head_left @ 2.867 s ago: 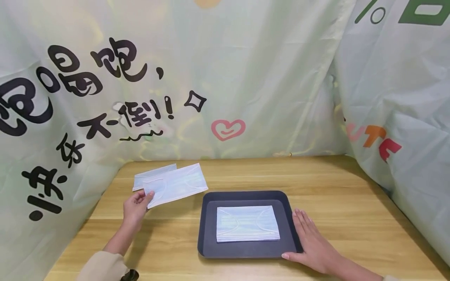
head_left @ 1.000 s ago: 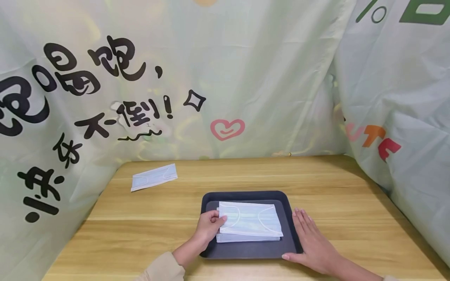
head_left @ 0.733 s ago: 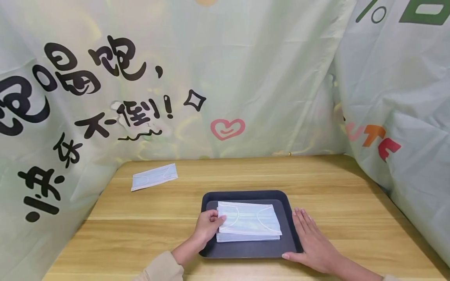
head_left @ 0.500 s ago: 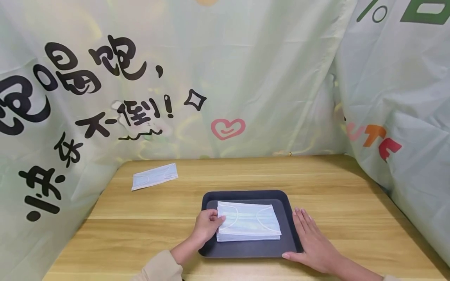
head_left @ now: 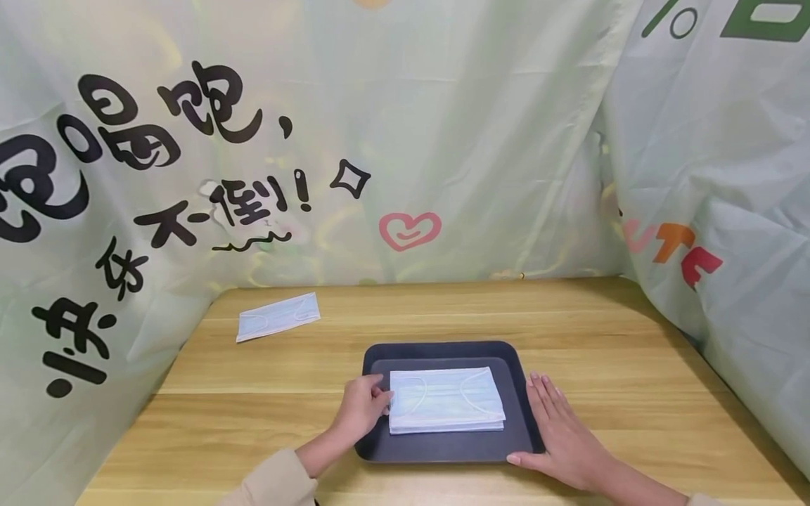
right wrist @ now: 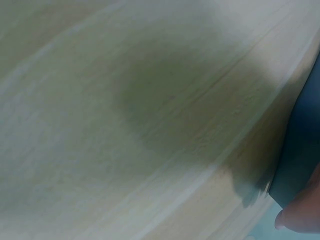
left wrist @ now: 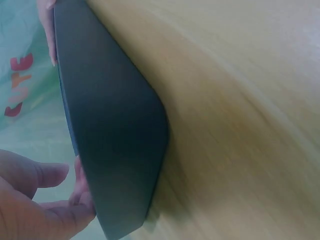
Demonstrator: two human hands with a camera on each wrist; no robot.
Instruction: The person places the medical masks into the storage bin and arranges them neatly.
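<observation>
A stack of pale blue disposable face masks (head_left: 446, 398) lies flat inside a dark grey tray (head_left: 443, 450). My left hand (head_left: 361, 406) is over the tray's left rim, fingertips right at the left end of the stack. In the left wrist view the thumb of that hand (left wrist: 35, 200) stands apart from the fingers, with nothing pinched between them. My right hand (head_left: 565, 437) rests along the tray's right side, fingers straight and thumb at the near corner. Only a fingertip (right wrist: 300, 212) of it shows beside the tray in the right wrist view.
One single face mask (head_left: 278, 317) lies at the back left of the wooden table (head_left: 266, 422). Printed cloth curtains (head_left: 506, 154) hang behind the table and along its sides.
My left hand brought a mask from the back left and laid it on the stack, then let go and drew slightly left. The right hand stayed at the tray.
</observation>
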